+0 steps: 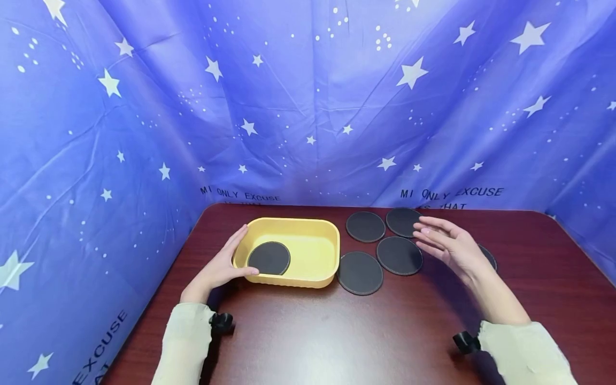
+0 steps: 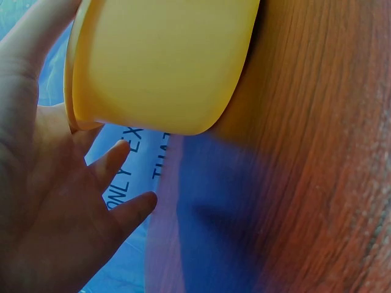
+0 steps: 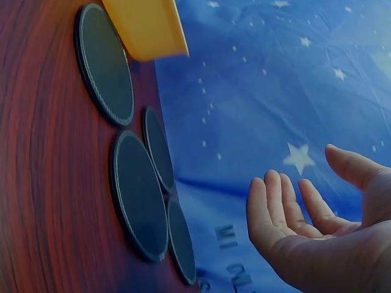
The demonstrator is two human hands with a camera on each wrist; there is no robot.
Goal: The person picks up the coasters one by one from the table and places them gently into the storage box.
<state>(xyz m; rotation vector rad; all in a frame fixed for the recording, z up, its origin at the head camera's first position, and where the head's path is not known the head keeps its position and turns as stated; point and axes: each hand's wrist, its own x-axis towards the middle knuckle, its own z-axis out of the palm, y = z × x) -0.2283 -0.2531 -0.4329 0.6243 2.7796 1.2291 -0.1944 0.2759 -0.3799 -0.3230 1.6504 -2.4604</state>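
Observation:
A yellow plastic basket (image 1: 315, 256) sits on the table with one round black coaster (image 1: 269, 258) inside, at its left end. My left hand (image 1: 223, 264) holds the basket's left end, thumb on the front rim and fingers along the far side. In the left wrist view, two of its fingers (image 2: 135, 209) stick out past the basket wall. My right hand (image 1: 449, 246) is raised over the right part of the table, fingers extended, holding nothing. Nearest to it are a far coaster (image 1: 402, 222) and a nearer coaster (image 1: 399, 256). Behind the right wrist another coaster (image 1: 488, 256) is mostly hidden.
Two more coasters lie flat beside the basket, a back coaster (image 1: 366, 226) and a front coaster (image 1: 360, 273). The dark red wooden table (image 1: 313, 337) ends at a blue star-patterned curtain (image 1: 308, 107) behind and on both sides.

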